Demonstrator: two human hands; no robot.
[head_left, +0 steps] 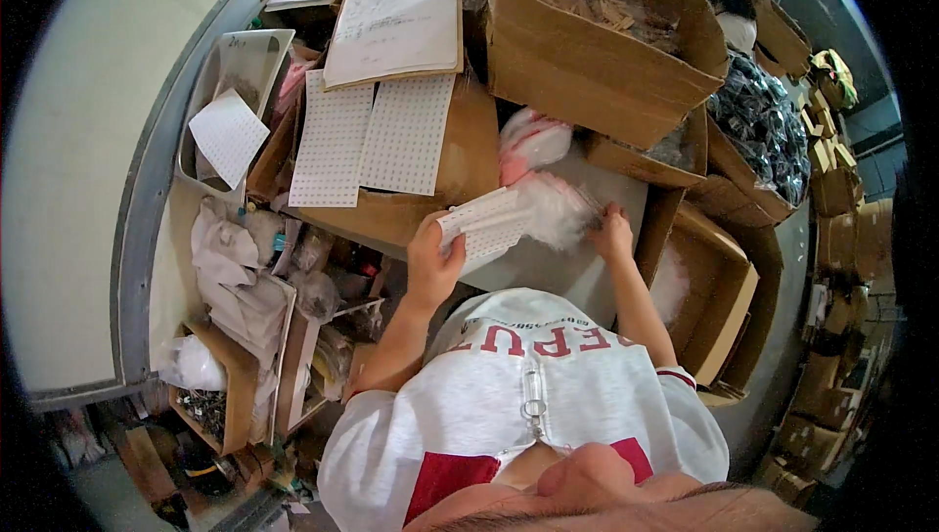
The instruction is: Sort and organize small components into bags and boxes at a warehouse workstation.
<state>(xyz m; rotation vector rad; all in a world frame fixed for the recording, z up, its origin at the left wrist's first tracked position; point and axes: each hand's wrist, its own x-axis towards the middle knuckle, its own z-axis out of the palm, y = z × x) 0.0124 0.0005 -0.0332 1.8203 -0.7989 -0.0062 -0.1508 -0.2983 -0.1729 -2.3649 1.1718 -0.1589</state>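
Note:
My left hand (433, 263) is closed on the near end of a white label sheet (484, 229) with rows of small print, its thumb lying on top. The sheet's far end overlaps a loose pile of clear plastic bags (558, 209) on the grey work surface. At the right edge of that pile, my right hand (611, 234) has its fingertips pinched on a clear bag. Just beyond lies a bundle of clear bags with pink-red edges (535, 141).
More label sheets (406, 131) and a clipboard with papers (394, 19) rest on a cardboard box. A big carton (597, 58) stands beyond my hands. To the right is an open carton (709, 288); at left, a white bin (235, 63) and cluttered boxes (230, 385).

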